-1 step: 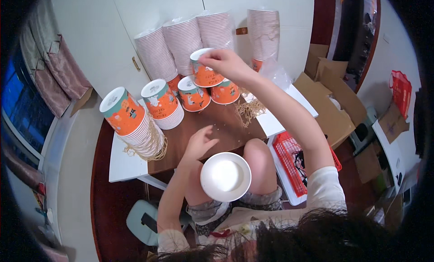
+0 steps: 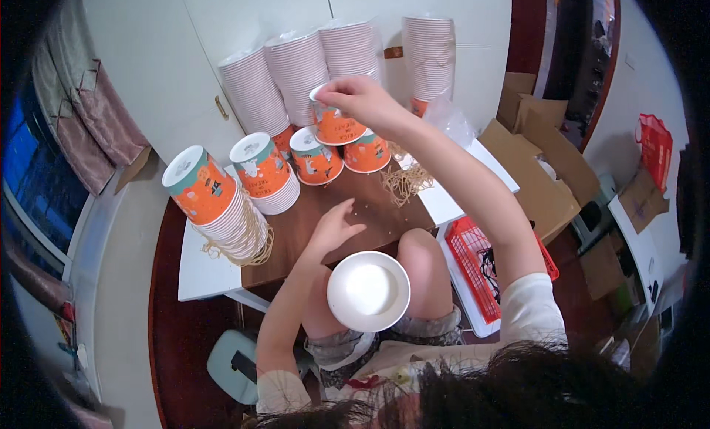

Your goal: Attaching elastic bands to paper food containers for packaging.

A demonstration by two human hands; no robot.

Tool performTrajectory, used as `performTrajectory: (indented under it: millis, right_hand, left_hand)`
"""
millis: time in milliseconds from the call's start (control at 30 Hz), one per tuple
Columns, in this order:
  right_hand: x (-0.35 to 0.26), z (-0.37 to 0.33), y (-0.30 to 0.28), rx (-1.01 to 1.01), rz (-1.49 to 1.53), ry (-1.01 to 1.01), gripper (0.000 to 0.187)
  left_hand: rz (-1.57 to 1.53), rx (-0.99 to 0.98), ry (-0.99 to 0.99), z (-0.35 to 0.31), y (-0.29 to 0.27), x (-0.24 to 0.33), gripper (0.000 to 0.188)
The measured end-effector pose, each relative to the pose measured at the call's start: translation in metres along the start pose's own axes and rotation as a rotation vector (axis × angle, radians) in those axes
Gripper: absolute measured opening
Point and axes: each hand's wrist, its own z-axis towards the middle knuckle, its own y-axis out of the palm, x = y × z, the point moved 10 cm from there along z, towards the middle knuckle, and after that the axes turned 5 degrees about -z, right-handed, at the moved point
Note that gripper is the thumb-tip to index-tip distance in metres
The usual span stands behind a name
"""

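Observation:
My right hand [image 2: 360, 100] reaches far forward with fingertips pinched at the top edge of an upside-down orange and green paper cup [image 2: 336, 127]. That cup sits across two more overturned paper cups, a left one [image 2: 316, 158] and a right one [image 2: 367, 154]. Near the table's front edge, my left hand [image 2: 336, 229] hovers with its fingers apart, holding nothing. Between my thighs rests a white paper bowl [image 2: 368, 292], mouth up, with nothing visible inside.
Two stacks of overturned cups, one left [image 2: 222, 207] and one beside it [image 2: 262, 174], stand at the left. Rubber bands [image 2: 405, 183] hang near the table's middle. Tall wrapped cup stacks [image 2: 296, 74] line the back. A red basket [image 2: 473, 270] and cardboard boxes [image 2: 543, 181] are at the right.
My left hand has moved very slightly forward and right. My right hand stays at the top cup, shifted a little left.

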Motion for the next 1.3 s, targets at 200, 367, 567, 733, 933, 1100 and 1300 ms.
performTrajectory:
  millis: [200,367,567,733,933,1100,1300]
  right_hand:
    - [-0.006,0.016,-0.009,0.028,0.059,-0.088,0.02]
    - [0.019,0.002,-0.131,0.447,-0.038,-0.008,0.019]
    - [0.086,-0.032,-0.279,0.807,0.026,0.078,0.019]
    - [0.12,-0.083,-0.362,1.01,-0.275,0.139,0.019]
    - [0.14,-0.094,-0.368,0.981,-0.45,0.2,0.02]
    - [0.156,-0.057,-0.284,0.554,-0.565,0.166,0.023]
    - [0.163,-0.043,-0.036,-0.231,-0.839,0.121,0.052]
  left_hand:
    - [-0.218,-0.132,-0.169,0.091,0.059,-0.013,0.027]
    - [-0.435,-0.094,-0.304,0.079,0.015,-0.052,0.024]
    - [-0.344,0.136,-0.459,0.036,-0.094,-0.121,0.02]
    - [-0.208,0.159,-0.657,-0.009,-0.118,-0.176,0.02]
    - [-0.012,-0.091,-0.811,-0.054,-0.102,-0.209,0.023]
    - [-0.609,0.063,-0.487,0.01,-0.079,-0.102,0.023]
    - [-0.996,0.077,-0.284,0.07,-0.09,-0.019,0.02]
